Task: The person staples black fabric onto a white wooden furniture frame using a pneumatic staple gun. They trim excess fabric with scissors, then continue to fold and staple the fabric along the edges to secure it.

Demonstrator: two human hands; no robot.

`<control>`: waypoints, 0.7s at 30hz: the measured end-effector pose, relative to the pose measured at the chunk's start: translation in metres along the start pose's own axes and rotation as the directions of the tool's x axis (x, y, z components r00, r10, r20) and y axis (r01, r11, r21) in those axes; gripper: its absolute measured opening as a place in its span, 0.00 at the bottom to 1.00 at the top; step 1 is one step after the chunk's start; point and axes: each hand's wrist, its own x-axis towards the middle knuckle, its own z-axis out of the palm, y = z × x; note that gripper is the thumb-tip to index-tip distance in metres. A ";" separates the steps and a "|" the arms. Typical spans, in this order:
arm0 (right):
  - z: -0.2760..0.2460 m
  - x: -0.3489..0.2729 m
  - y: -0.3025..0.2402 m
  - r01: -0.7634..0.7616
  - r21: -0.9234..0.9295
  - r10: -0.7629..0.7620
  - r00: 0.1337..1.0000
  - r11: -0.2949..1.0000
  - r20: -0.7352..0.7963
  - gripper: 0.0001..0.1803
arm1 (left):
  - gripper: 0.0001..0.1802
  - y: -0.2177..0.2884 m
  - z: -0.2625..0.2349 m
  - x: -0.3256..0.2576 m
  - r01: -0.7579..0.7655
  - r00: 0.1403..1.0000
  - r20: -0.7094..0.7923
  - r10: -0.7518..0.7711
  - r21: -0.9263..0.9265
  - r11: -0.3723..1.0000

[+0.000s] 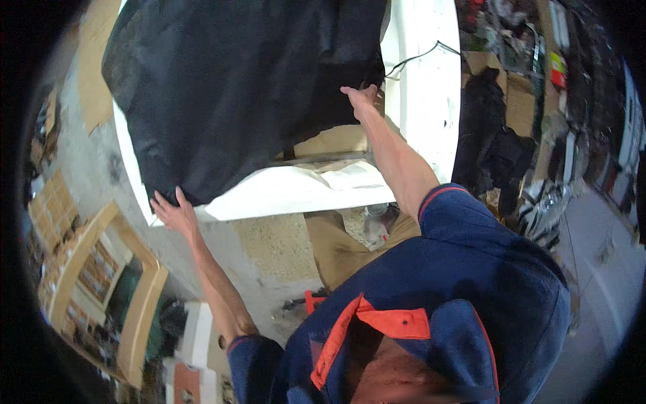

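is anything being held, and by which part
Unclear: left hand touches the black cloth at lower left corner, right hand at its right edge; grip can't be confirmed.

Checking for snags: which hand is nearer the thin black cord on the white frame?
The right hand is nearer, below and left of the thin black cord, at the right edge of the black cloth. The left hand is much farther away, at the cloth's lower-left corner.

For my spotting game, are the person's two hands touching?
Apart. The head view shows a wide gap: the left hand at the near-left corner of the black cloth, the right hand by its right edge.
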 end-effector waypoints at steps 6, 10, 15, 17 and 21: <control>0.008 0.035 -0.006 -0.203 0.097 0.193 0.975 0.974 0.107 0.50 | 0.47 0.002 0.001 -0.011 0.099 0.992 -0.073 -0.103 -0.057 0.993; 0.009 0.044 -0.017 -0.423 0.524 0.157 0.865 0.739 0.477 0.45 | 0.49 -0.012 -0.010 -0.003 0.012 0.996 -0.083 -0.020 -0.088 0.996; 0.010 0.043 -0.026 -0.061 0.292 0.112 0.981 0.955 -0.160 0.34 | 0.48 -0.034 -0.028 0.011 -0.048 0.999 0.002 0.050 -0.225 0.973; 0.008 0.036 -0.026 0.002 0.387 0.077 0.979 0.922 -0.188 0.33 | 0.46 -0.041 -0.032 0.016 -0.044 0.998 0.020 0.051 -0.263 0.964; -0.004 0.024 -0.029 -0.270 0.654 0.023 0.933 0.706 0.359 0.42 | 0.40 -0.057 -0.031 0.030 -0.004 0.999 0.033 0.014 -0.280 0.960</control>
